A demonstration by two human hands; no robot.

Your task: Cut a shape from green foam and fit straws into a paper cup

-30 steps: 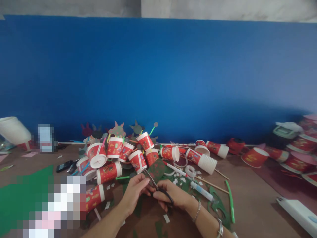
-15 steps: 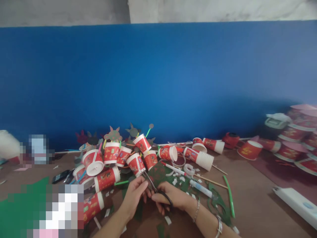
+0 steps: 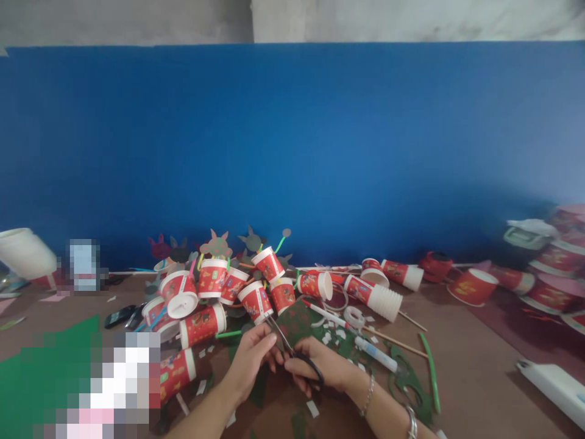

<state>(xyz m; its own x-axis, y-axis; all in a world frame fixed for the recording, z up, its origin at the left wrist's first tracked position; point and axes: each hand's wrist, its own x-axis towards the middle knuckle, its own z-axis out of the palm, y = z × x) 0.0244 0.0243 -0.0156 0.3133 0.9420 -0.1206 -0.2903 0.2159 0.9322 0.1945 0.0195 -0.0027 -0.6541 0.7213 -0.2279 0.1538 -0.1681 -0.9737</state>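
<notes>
Only the view has swung slightly; right hand (image 3: 325,364) grips scissors (image 3: 285,341), slanting away leftward past left hand (image 3: 249,361), whose grasp I can't tell.

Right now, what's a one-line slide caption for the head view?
Right hand holds scissors beside the left hand, before piled red cups.

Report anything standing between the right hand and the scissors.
Nothing visible: the right hand holds the scissors. The left hand is close beside them, and a red paper cup sits near the tips; contact there is unclear.
</notes>
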